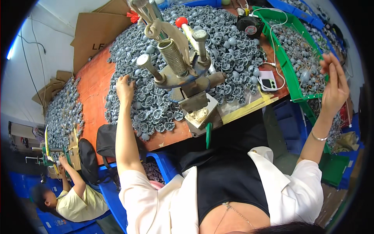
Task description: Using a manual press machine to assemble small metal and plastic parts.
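Note:
My left hand (125, 90) is at the left edge of a wide heap of grey plastic shell pieces (156, 111). Its fingers are bent with the thumb apart, and no piece shows in its grasp. Raised at the right, my right hand (335, 87) has its fingers stretched out beside the rim of a green tray (298, 90). Grey rounded parts (307, 64) and thin brownish strands fill that tray. Between my arms stands a metal press (183, 80) with a thick spring, two bolts and a small pale block (198, 116) at its base.
A phone (268, 81) with a white cable lies on the orange tabletop (93, 78), near a small black fan (250, 26). Below my left arm is a blue bin (160, 163). At the lower left a co-worker (80, 199) works at another bench. A cardboard sheet (91, 35) stands behind.

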The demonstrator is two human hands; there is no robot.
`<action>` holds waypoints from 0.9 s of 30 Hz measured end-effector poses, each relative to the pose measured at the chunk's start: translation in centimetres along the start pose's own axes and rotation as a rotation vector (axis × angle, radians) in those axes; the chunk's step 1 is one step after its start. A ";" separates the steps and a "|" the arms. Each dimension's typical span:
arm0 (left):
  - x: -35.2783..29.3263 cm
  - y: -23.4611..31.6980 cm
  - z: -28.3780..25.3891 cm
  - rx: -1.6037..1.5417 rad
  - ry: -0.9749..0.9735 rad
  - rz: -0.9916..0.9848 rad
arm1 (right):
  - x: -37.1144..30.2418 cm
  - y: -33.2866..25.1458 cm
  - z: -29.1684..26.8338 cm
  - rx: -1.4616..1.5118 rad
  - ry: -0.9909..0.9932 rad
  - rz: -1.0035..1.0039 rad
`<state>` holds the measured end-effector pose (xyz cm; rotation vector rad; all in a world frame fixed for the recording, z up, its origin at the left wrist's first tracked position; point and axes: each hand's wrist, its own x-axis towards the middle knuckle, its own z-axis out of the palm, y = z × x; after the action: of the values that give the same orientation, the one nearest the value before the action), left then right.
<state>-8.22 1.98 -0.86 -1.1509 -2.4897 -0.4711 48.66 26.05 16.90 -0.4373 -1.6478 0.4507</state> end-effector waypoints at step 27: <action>-16.4 21.8 -6.2 -0.690 -0.207 -0.128 | -12.9 -5.1 12.3 0.704 -0.936 0.411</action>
<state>19.75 1.89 0.47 -1.3227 -2.6625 -1.3896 37.87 14.39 7.34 0.0039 -2.1052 1.6674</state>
